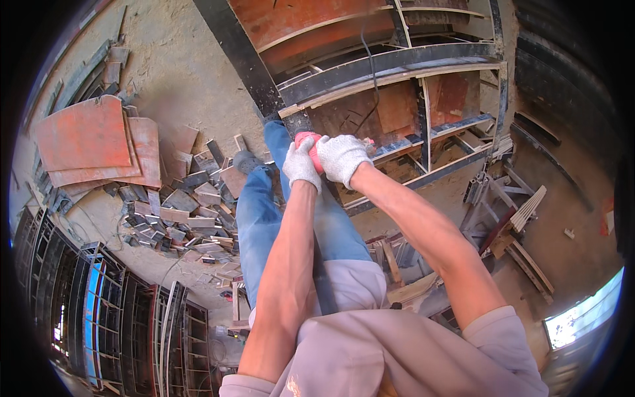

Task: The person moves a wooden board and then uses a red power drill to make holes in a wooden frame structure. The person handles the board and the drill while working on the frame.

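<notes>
Both my hands, in pale knitted work gloves, are wrapped round a red power tool (309, 141) in the middle of the view. My left hand (301, 165) grips its near left side, and my right hand (342, 159) closes over its right side. The gloves cover much of the tool, so its exact kind and its working end cannot be made out. It is at the near left corner of a large black-edged frame (390, 76) with reddish-brown panels inside. A dark cord (374, 69) loops across this frame close to the tool.
Scrap wood offcuts (192, 215) lie heaped on the ground to the left. Reddish boards (86, 135) are stacked beyond them. Black racks of framed panels (99, 311) stand at the lower left. Loose timber pieces (522, 212) lie at the right. My legs are beside the frame.
</notes>
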Available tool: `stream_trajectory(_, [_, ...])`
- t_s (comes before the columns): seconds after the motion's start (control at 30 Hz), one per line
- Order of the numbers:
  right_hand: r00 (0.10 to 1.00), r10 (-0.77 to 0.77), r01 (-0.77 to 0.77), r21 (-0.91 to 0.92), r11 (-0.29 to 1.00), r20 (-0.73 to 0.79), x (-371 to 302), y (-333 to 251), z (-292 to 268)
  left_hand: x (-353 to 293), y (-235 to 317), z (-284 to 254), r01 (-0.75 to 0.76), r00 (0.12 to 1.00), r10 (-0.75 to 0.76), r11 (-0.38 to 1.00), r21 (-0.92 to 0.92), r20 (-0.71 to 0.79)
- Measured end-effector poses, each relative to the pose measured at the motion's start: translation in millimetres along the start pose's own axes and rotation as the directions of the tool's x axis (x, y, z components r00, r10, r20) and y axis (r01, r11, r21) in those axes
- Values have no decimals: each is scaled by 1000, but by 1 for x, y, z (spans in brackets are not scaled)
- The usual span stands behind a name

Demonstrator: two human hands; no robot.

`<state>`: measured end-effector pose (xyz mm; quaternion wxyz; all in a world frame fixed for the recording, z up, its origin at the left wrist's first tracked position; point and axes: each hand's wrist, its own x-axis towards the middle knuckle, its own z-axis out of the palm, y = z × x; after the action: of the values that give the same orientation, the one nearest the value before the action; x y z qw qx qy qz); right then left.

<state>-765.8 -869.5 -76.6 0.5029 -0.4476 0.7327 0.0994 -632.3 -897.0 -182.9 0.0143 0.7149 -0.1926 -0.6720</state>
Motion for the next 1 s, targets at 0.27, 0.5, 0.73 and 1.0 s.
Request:
stream_trajectory(0.27, [999, -55, 55, -52, 997, 2, 11, -7, -3, 52, -14, -17, 294, 941, -223, 910, -291, 253])
stream_trajectory(0.5, [996, 94, -94, -45, 995, -6, -2, -10, 20, 4, -15, -12, 182, 978, -151, 954, -240, 142])
stream_trajectory(0.73, [999, 9, -4, -105, 994, 47, 16, -3, -18, 38, 10, 10, 296, 941, -247, 932, -210, 230])
stream_trajectory(1.0, [994, 107, -102, -122, 987, 36, 39, -15, -9, 61, 2, 1, 341, 921, -270, 908, -244, 282])
